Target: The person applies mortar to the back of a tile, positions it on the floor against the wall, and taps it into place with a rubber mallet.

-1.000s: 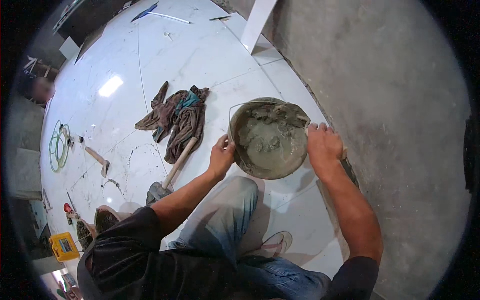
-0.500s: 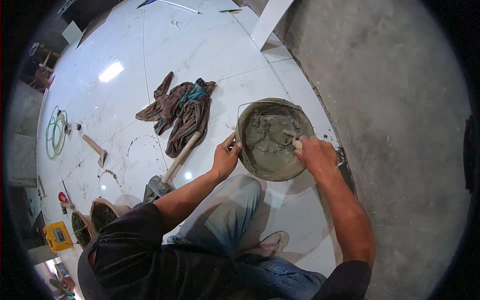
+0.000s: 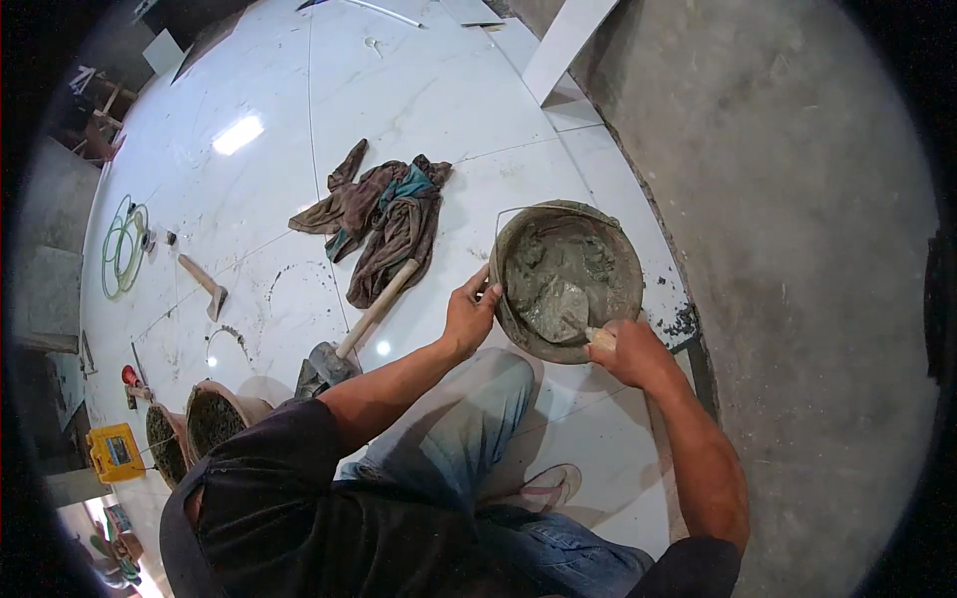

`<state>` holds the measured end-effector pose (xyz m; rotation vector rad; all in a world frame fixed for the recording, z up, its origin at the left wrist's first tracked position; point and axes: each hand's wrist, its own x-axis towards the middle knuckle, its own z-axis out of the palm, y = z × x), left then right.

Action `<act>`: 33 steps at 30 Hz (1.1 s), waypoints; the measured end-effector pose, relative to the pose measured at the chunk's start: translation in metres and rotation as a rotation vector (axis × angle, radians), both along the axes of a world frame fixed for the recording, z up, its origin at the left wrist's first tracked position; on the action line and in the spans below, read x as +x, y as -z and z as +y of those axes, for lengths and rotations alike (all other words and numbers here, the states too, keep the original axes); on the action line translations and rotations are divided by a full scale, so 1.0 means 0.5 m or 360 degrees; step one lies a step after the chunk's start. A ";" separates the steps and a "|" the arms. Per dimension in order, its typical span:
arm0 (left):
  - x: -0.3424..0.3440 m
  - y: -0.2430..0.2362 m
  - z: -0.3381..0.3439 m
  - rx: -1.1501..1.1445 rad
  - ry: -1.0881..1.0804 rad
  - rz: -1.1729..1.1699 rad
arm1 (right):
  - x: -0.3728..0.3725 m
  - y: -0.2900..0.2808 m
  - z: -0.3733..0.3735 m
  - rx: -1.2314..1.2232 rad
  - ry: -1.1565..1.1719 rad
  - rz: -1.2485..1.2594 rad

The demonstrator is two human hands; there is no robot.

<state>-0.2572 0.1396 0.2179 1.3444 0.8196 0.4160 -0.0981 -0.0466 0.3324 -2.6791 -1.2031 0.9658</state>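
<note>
A dark bucket (image 3: 626, 269) with a wire handle and wet grey mortar inside stands tilted slightly over the white tiles, beside my knee. My left hand (image 3: 471, 317) grips the bucket's left side, fingers and thumb at the rim. My right hand (image 3: 628, 351) is closed round the pale handle of a trowel (image 3: 558, 311), whose blade is down in the mortar near the bucket's lower edge. A crumpled brown and teal cloth (image 3: 389, 209) lies left of the bucket, with a wooden-handled tool (image 3: 324, 367) beside it.
Left are two mortar pails (image 3: 214, 419), a yellow case (image 3: 115, 451), a green hose (image 3: 120, 244) and a mallet-like tool (image 3: 204, 284). A white board (image 3: 568, 45) leans at the back; grey concrete (image 3: 807, 279) lies right. A squeegee-like pole (image 3: 379, 15) is farther off.
The trowel has moved down through the mortar toward the near rim, my right hand with it. The bucket and my left hand sit slightly farther right in view.
</note>
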 end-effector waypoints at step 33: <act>0.305 0.244 -0.518 0.0806 0.1185 0.0295 | -0.129 0.256 -0.782 0.0047 0.1521 -0.0623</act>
